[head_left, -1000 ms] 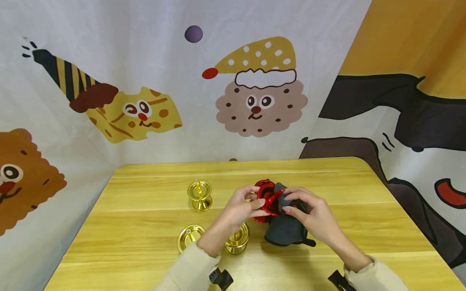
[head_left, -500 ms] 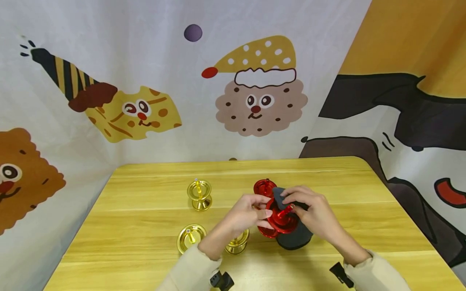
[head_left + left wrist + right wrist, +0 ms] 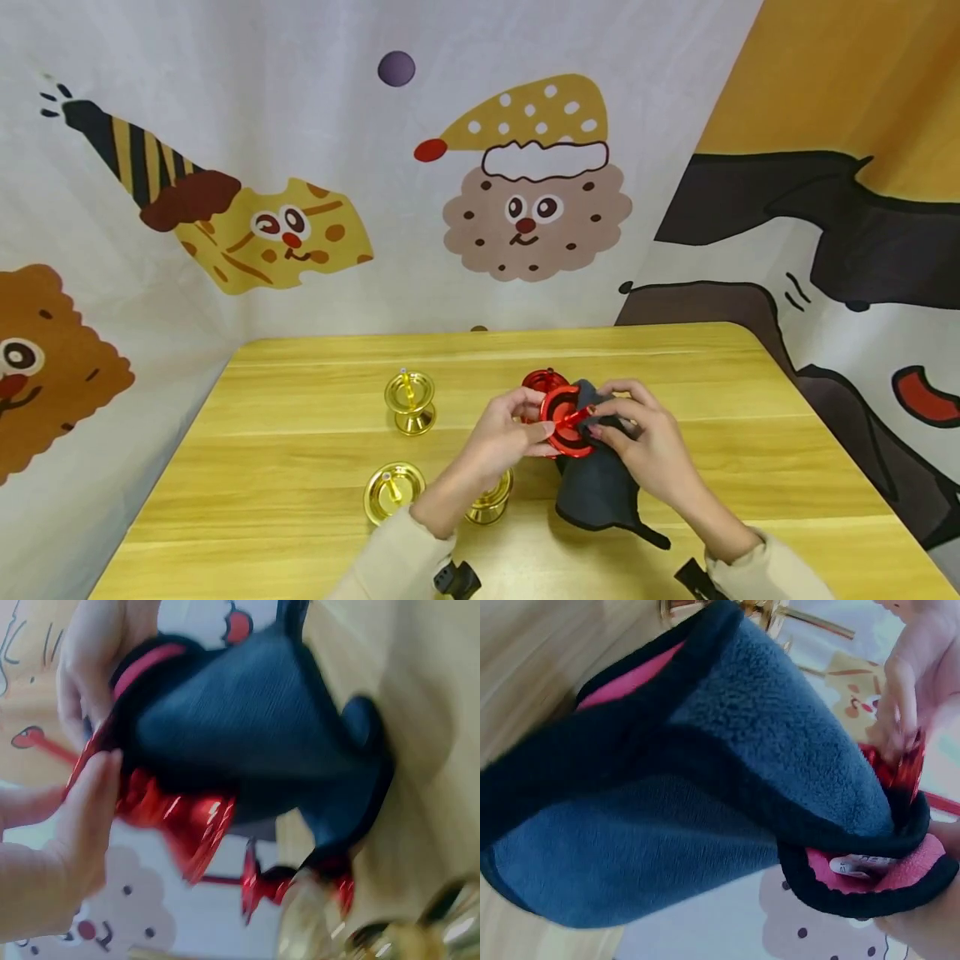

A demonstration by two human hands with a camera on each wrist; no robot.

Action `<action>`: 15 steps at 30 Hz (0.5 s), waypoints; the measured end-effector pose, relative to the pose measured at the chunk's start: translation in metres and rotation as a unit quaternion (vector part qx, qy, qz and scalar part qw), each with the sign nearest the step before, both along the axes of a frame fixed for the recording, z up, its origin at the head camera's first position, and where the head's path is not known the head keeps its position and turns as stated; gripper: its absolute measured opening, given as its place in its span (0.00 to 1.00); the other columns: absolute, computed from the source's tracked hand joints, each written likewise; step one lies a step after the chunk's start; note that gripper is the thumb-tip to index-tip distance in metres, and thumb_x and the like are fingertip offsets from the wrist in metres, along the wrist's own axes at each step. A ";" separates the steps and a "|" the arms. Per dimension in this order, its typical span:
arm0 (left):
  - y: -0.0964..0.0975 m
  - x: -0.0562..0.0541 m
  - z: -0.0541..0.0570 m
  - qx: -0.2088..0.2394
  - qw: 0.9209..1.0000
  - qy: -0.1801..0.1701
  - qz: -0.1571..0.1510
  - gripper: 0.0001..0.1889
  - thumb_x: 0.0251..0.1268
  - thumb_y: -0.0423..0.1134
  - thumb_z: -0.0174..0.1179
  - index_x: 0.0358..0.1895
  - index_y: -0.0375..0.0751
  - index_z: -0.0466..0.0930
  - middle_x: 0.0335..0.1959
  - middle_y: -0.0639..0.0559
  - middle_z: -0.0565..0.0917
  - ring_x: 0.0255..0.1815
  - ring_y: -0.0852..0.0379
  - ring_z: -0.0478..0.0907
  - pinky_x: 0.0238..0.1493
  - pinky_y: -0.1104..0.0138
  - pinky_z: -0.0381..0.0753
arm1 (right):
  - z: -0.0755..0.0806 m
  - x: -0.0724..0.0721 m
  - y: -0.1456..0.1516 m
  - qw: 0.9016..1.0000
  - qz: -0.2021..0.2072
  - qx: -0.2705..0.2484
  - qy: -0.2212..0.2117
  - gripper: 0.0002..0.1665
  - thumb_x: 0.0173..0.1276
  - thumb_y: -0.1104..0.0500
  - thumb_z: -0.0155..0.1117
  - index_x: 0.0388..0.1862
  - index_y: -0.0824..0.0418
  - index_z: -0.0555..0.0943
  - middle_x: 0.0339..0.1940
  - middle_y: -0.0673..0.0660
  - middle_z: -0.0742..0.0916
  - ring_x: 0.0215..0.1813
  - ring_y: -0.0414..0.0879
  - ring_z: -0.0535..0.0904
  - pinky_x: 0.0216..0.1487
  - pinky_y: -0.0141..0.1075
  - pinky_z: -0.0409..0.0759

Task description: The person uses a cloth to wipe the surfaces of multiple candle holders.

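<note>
In the head view my left hand (image 3: 510, 429) pinches the dish rim of a shiny red candle holder (image 3: 561, 413), its upright red stick tilted toward the right. Its flared foot (image 3: 206, 825) shows in the left wrist view. The fingers of my right hand (image 3: 647, 435) hold a dark grey-blue cloth (image 3: 598, 490) against the dish's right side. Black edging and a pink underside mark this cloth (image 3: 645, 847) in the right wrist view, where a small white label shows in a fold. The cloth hangs down toward the table.
A second red candle holder (image 3: 542, 380) stands just behind the held one, partly covered. Gold candle holders stand on the left of the wooden table (image 3: 285, 433): one at the back (image 3: 415, 422), one nearer (image 3: 384, 498), one beside my left forearm (image 3: 491, 502). A printed curtain (image 3: 315, 100) hangs behind.
The held red candle holder came nearer and rightward, then went back up and left, its dish now tipped more. The cloth's loose end now hangs lower, toward the front right.
</note>
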State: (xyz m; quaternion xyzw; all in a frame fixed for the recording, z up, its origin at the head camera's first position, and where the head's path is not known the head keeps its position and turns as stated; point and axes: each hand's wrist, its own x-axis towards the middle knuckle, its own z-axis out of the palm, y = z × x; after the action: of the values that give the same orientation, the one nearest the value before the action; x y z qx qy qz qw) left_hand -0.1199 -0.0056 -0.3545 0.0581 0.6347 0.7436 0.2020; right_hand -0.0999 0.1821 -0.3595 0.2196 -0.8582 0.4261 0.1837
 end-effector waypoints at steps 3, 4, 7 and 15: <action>-0.001 -0.003 0.000 -0.054 0.998 0.015 -0.032 0.11 0.65 0.30 0.52 0.47 0.27 0.72 0.32 0.42 0.76 0.26 0.53 0.79 0.30 0.63 0.83 | -0.001 -0.003 0.002 0.999 0.025 0.017 0.023 0.20 0.42 0.83 0.66 0.28 0.61 0.83 0.42 0.55 0.79 0.40 0.43 0.77 0.33 0.24 0.78; -0.001 -0.004 0.000 -0.074 0.996 0.020 -0.039 0.10 0.66 0.31 0.52 0.46 0.28 0.73 0.31 0.42 0.77 0.24 0.54 0.78 0.30 0.63 0.83 | -0.001 -0.004 0.003 0.999 0.033 0.027 0.029 0.20 0.42 0.83 0.66 0.29 0.60 0.83 0.42 0.55 0.80 0.40 0.44 0.78 0.34 0.24 0.78; -0.001 -0.005 0.000 -0.115 0.992 0.034 -0.038 0.09 0.67 0.31 0.50 0.44 0.28 0.76 0.29 0.44 0.78 0.24 0.54 0.78 0.29 0.62 0.83 | -0.001 -0.007 0.005 0.997 0.046 0.053 0.037 0.21 0.42 0.81 0.68 0.30 0.59 0.83 0.43 0.54 0.80 0.40 0.46 0.78 0.34 0.27 0.78; 0.001 -0.004 -0.002 -0.089 0.995 0.019 0.040 0.06 0.66 0.26 0.49 0.40 0.25 0.73 0.28 0.44 0.75 0.21 0.55 0.77 0.32 0.59 0.82 | -0.004 0.003 -0.007 0.997 -0.034 0.058 0.029 0.16 0.45 0.75 0.71 0.31 0.59 0.83 0.41 0.57 0.77 0.35 0.47 0.77 0.26 0.31 0.78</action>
State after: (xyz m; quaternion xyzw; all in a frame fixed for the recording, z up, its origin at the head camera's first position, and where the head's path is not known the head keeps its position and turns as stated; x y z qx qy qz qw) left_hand -0.1239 -0.0041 -0.3565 0.0282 0.7042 0.6901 0.1642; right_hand -0.0971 0.1755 -0.3637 0.2133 -0.8827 0.3626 0.2096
